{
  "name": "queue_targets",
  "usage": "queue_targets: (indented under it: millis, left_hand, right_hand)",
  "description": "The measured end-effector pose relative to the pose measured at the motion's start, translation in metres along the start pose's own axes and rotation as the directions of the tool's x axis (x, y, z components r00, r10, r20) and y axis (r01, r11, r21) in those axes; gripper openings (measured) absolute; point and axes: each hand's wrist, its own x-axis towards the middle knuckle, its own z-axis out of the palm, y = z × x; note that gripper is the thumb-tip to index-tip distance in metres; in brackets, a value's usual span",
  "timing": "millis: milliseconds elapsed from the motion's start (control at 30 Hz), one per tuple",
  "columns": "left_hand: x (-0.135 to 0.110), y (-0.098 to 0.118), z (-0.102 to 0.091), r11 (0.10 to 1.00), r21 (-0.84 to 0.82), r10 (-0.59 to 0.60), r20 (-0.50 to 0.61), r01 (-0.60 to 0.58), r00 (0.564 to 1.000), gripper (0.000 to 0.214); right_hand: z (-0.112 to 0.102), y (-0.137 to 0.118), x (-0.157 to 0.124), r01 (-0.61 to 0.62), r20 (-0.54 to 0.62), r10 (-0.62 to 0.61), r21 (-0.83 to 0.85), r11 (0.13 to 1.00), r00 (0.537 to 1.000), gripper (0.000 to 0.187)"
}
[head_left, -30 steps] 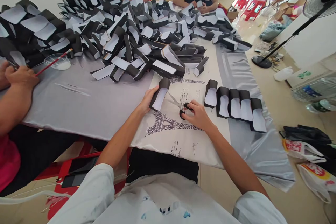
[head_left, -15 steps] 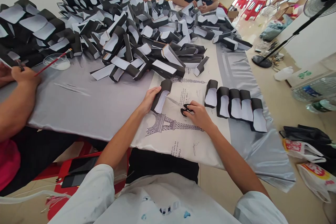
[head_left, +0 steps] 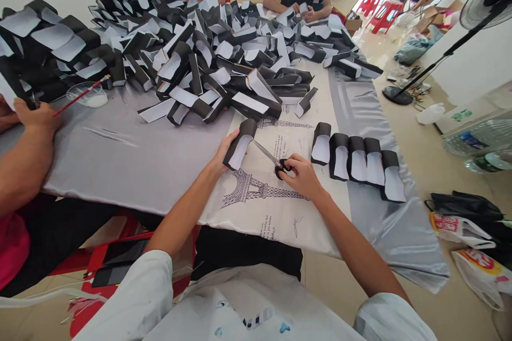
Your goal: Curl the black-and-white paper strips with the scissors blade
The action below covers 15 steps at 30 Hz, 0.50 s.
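The left hand (head_left: 224,153), fingers partly hidden, clamps a black-and-white box (head_left: 241,144) above the tabletop (head_left: 140,170), long axis slanting away rightward. The right hand (head_left: 302,174) has fingers clamped on scissors (head_left: 269,154) pointing away leftward; tip contact is unclear.

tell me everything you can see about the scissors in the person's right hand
The slim scissors with silvery, metal-looking blades and black, plastic-looking finger loops are held at the loops by the right hand. The blades look nearly closed, slanting forward and left over the off-white cloth printed with dark towers. Their tip is at the right edge of the folded black-and-white card piece; whether it touches is unclear.
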Motion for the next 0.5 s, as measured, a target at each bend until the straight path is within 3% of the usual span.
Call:
queue_targets:
  millis: [233,500]
  left_hand:
    - [-0.0009,0.0015,0.0013,0.999,-0.052,-0.017,0.024,0.018,1.0,0.058]
    - [-0.0053,0.0005,0.0048,1.0,0.029,0.006,0.045,-0.008,0.999,0.058]
  right_hand:
    - [0.0018,0.0011,0.0,-0.009,0.0,0.009,0.012,1.0,1.0,0.018]
    - [0.0048,0.0068,0.0008,-0.008,0.013,0.009,-0.06,0.998,1.0,0.013]
